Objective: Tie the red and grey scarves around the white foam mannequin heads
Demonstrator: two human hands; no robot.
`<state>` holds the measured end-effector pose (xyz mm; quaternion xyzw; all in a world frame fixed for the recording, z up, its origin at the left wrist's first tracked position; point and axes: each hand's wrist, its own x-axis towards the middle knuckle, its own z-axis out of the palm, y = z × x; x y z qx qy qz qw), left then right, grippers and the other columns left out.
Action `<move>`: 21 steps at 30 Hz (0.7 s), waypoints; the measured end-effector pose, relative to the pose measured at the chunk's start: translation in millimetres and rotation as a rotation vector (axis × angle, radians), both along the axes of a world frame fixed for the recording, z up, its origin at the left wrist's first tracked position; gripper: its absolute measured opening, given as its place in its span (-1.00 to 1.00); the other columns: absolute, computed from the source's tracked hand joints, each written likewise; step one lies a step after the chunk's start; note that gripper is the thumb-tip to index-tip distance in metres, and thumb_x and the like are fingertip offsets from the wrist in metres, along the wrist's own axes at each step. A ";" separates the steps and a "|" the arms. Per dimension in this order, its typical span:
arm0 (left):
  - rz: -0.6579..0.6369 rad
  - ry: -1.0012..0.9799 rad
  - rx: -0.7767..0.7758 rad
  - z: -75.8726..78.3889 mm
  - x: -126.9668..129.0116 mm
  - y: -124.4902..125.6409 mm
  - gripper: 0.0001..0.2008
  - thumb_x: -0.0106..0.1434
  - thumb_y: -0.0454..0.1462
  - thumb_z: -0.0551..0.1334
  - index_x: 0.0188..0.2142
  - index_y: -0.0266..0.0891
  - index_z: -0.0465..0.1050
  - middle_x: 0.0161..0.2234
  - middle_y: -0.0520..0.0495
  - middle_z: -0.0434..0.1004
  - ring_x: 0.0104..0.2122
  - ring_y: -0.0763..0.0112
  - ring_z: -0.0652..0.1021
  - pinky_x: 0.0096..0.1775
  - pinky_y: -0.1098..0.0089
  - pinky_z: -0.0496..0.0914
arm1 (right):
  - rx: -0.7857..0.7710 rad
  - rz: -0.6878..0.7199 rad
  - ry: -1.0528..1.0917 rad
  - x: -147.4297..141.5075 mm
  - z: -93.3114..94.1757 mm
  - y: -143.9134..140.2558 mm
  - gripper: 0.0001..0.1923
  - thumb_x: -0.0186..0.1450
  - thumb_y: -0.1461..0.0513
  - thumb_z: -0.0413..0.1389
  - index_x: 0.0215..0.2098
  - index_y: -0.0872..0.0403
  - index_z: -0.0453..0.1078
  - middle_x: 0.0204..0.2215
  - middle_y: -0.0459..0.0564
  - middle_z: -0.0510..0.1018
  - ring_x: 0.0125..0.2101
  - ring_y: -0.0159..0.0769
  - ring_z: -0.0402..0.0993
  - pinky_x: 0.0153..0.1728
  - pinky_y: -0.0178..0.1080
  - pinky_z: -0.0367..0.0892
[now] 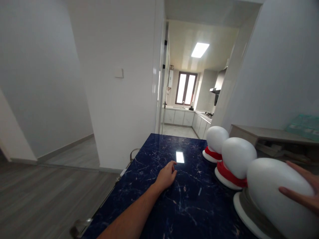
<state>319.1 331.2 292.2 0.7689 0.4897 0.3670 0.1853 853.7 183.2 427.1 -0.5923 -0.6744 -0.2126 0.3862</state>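
Three white egg-shaped head forms stand in a row along the right side of a dark blue marbled table (184, 205). Red cloth wraps the necks of the far head form (217, 137) and the middle head form (239, 156); a grey band circles the near head form (274, 192). My right hand (307, 189), partly cut off by the frame edge, has its thumb and fingers spread around the near form. Low over the tabletop, or touching it, my left hand (166, 175) is loosely closed with curled fingers. Nothing shows in it.
A metal handle (134, 153) sticks out at the table's left edge. Behind the forms is a low cabinet (264, 132) with shrink-wrapped bottles (304, 126) on top. Beyond the table, an open doorway leads into a kitchen with a counter (178, 109). Grey flooring (50, 199) lies left.
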 end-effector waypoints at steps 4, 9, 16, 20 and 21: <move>-0.003 -0.013 0.005 -1.1 0.4 0.7 -0.67 0.37 -0.30 0.18 0.12 -0.12 0.39 -0.20 0.00 0.54 -0.23 0.32 0.57 -0.15 0.36 0.38 | -0.156 -0.089 0.051 -9.7 -0.8 -14.8 0.03 0.05 -0.27 0.36 0.42 -0.31 0.22 0.15 0.25 0.54 0.01 0.20 0.53 -0.10 0.28 0.30; -0.004 -0.036 0.016 -2.2 0.4 0.5 -0.67 0.36 -0.30 0.18 0.10 -0.10 0.40 -0.20 0.01 0.53 -0.22 0.32 0.57 -0.13 0.37 0.38 | -0.054 -0.087 -0.006 -44.0 11.0 -20.1 0.02 0.04 -0.28 0.31 0.42 -0.32 0.23 0.08 0.26 0.58 -0.05 0.28 0.54 -0.11 0.35 0.30; 0.130 -0.096 -0.001 -5.2 0.4 5.5 -0.65 0.38 -0.30 0.18 0.14 -0.11 0.38 -0.14 -0.03 0.52 -0.23 0.33 0.57 -0.14 0.37 0.39 | -0.128 0.073 -0.080 -173.3 78.4 0.4 -0.06 0.17 -0.26 0.31 0.41 -0.17 0.25 0.15 0.18 0.57 -0.05 0.18 0.59 -0.12 0.16 0.46; 0.255 -0.189 0.019 -5.4 -4.0 15.3 -0.65 0.37 -0.34 0.14 0.13 -0.16 0.38 -0.06 -0.10 0.51 -0.12 0.31 0.57 -0.03 0.34 0.41 | -0.127 0.150 -0.113 -250.2 109.7 65.6 -0.01 0.20 -0.30 0.25 0.42 0.01 0.24 0.25 0.21 0.48 0.16 0.20 0.46 0.15 0.17 0.37; 0.282 -0.207 0.032 -5.2 -5.6 17.8 -0.65 0.37 -0.35 0.13 0.13 -0.18 0.39 -0.05 -0.12 0.51 -0.07 0.29 0.56 0.02 0.33 0.41 | -0.120 0.171 -0.100 -266.6 113.3 85.7 0.00 0.20 -0.30 0.26 0.41 0.04 0.24 0.26 0.22 0.46 0.20 0.21 0.42 0.20 0.17 0.34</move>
